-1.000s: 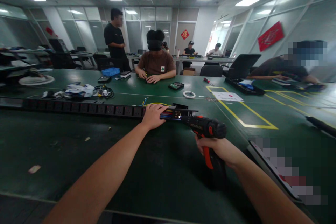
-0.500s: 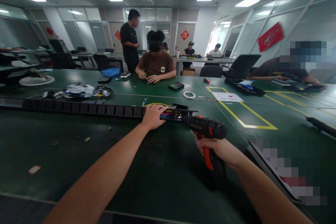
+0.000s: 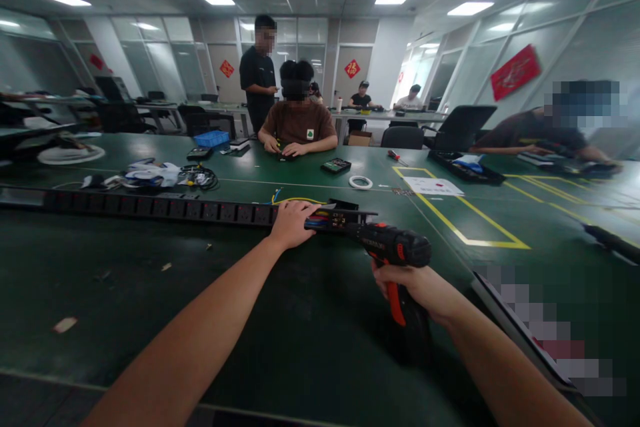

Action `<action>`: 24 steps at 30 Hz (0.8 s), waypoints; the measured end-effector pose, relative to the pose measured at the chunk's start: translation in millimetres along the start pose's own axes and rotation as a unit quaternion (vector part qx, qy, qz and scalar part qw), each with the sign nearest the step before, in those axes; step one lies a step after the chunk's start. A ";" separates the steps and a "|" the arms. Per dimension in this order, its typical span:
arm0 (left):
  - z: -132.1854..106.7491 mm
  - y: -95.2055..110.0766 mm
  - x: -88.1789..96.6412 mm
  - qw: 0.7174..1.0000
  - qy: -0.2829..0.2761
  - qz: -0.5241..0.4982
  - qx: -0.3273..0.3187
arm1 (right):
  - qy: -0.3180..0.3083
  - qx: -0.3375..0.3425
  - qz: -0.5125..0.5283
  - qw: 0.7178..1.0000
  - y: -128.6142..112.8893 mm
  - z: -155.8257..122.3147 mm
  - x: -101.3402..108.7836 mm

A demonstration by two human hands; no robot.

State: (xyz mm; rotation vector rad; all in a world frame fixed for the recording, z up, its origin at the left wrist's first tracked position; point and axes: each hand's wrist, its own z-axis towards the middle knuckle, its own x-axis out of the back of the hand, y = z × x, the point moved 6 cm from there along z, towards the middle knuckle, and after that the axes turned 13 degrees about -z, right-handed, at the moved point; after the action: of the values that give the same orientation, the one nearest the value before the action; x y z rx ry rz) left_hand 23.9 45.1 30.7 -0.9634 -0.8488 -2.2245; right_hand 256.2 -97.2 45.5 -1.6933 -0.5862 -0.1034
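A long black power strip (image 3: 165, 207) with a row of sockets lies across the green table. My left hand (image 3: 293, 223) is wrapped over it near its right end, where coloured wires and a terminal block (image 3: 339, 219) show in the open housing. My right hand (image 3: 413, 283) grips the handle of a black and orange cordless drill (image 3: 395, 245). The drill points left, its nose at the terminal block; the bit's exact contact cannot be made out. Yellow and blue wires (image 3: 295, 199) stick out behind the strip.
Behind the strip lie a cable bundle (image 3: 200, 177), a white tape roll (image 3: 361, 182), a paper sheet (image 3: 434, 185) and a screwdriver (image 3: 397, 157). A co-worker (image 3: 299, 121) sits opposite; another person (image 3: 258, 77) stands behind. A dark-edged board (image 3: 523, 327) lies at right.
The bright glow on the terminal block has dimmed. The standing person has shifted slightly to the right. My hands, the drill and the power strip stay almost where they were.
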 end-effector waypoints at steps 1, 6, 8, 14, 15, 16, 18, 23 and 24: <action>0.0 0.3 0.2 1.000 0.000 0.001 0.000 | 0.002 0.000 -0.003 1.000 -1.0 -0.3 0.1; -0.2 -0.8 0.1 1.000 -0.005 0.003 0.005 | 0.004 -0.007 -0.011 1.000 -4.5 -2.1 -0.7; -0.3 -1.2 0.1 1.000 -0.005 0.002 0.006 | 0.002 -0.006 -0.011 1.000 -5.3 -2.5 -1.2; -0.6 0.3 0.9 1.000 -0.010 0.004 0.008 | 0.002 0.000 -0.019 1.000 -6.4 -2.6 -0.7; -0.6 0.6 1.2 1.000 -0.009 0.004 0.007 | 0.001 0.001 -0.021 1.000 -6.3 -2.6 -0.5; -0.7 0.9 1.5 1.000 -0.008 0.004 0.007 | 0.000 0.001 -0.022 1.000 -6.3 -2.5 -0.5; -0.8 1.0 1.9 1.000 -0.008 0.003 0.009 | -0.004 0.003 -0.023 1.000 -6.1 -2.2 -0.5; -0.4 1.4 2.3 1.000 -0.009 0.000 0.009 | -0.002 0.010 -0.020 1.000 -7.0 -1.5 -0.8; -0.3 1.7 2.3 1.000 -0.010 0.000 0.008 | 0.000 0.009 -0.019 1.000 -7.0 -1.5 -0.7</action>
State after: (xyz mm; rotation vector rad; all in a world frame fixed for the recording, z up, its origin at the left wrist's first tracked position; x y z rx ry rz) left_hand 23.6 43.3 32.8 -0.9788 -0.8735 -2.2076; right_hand 253.0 -98.2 51.8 -1.6659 -0.6171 -0.1245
